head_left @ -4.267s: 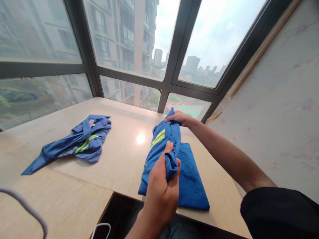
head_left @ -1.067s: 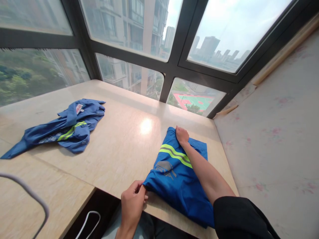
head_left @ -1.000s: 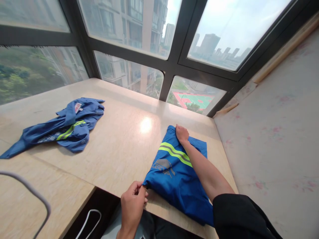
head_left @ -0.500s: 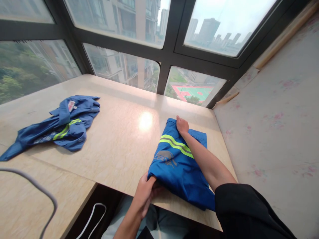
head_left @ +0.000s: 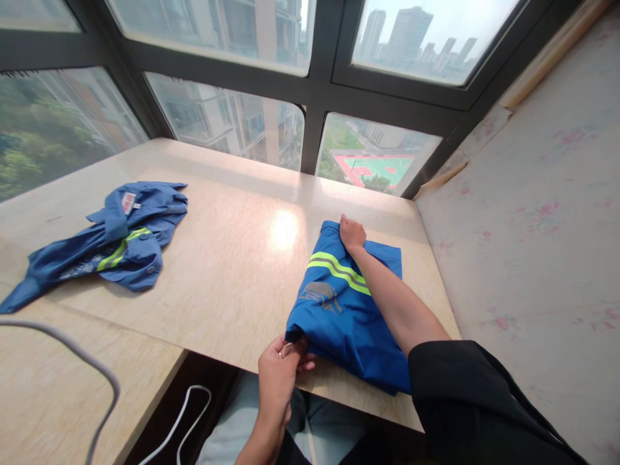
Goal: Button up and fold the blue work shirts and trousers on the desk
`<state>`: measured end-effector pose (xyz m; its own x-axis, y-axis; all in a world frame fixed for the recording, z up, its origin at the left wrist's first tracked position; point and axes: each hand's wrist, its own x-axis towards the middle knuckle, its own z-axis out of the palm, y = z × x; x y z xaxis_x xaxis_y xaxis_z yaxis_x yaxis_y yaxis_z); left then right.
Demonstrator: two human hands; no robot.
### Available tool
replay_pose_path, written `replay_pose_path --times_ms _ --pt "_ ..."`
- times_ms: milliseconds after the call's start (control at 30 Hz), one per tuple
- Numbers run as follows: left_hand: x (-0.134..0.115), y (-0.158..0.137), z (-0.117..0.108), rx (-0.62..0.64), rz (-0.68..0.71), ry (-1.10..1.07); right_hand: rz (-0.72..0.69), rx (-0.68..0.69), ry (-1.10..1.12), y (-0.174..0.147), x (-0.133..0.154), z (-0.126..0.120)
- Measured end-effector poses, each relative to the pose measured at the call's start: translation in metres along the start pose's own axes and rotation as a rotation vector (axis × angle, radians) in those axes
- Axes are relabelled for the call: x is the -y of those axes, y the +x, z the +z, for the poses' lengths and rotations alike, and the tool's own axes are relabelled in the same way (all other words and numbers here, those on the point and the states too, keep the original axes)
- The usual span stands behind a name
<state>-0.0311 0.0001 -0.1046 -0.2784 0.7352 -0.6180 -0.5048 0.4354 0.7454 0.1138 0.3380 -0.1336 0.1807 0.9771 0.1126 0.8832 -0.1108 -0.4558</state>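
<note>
A folded blue work jacket [head_left: 339, 323] with a yellow-green and grey reflective stripe and a grey printed logo lies at the front right of the marble-patterned worktop [head_left: 227, 271]. My right hand [head_left: 352, 234] is closed at its far edge, near the collar end, gripping the cloth there. At the near left corner, my left hand [head_left: 283, 371] pinches the jacket's edge, with the fingers partly beneath the fabric. My right forearm crosses over the jacket and covers part of the stripe.
A second blue garment [head_left: 126, 236] with a similar stripe and a white-red label lies crumpled at the left. A grey cable [head_left: 92, 361] curves over the lower left. Windows [head_left: 261, 123] stand behind the worktop, a flowered wall [head_left: 523, 258] at the right.
The left hand has shifted its fingers at the jacket's near left corner and now pinches the edge. The right hand keeps its place on the far edge. The view has tilted slightly.
</note>
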Motion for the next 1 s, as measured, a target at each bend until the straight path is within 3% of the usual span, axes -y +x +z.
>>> replay_pose_path --times_ms 167,567,667,867,1000 --pt "-0.001 -0.003 -0.004 -0.001 0.005 0.097 -0.024 -0.002 -0.021 0.001 -0.002 0.002" --pt "0.005 -0.015 -0.004 -0.005 -0.1 0.04 0.01 0.05 -0.005 0.001 0.001 0.001" --pt "0.01 -0.02 -0.01 -0.07 0.006 0.082 0.024 0.044 -0.054 0.001 0.002 0.0" --pt "0.005 -0.009 -0.019 -0.259 0.456 0.382 -0.005 0.044 -0.121 0.001 0.001 -0.001" --pt "0.002 0.007 -0.018 -0.224 0.514 0.589 -0.036 0.047 -0.13 0.001 -0.001 -0.002"
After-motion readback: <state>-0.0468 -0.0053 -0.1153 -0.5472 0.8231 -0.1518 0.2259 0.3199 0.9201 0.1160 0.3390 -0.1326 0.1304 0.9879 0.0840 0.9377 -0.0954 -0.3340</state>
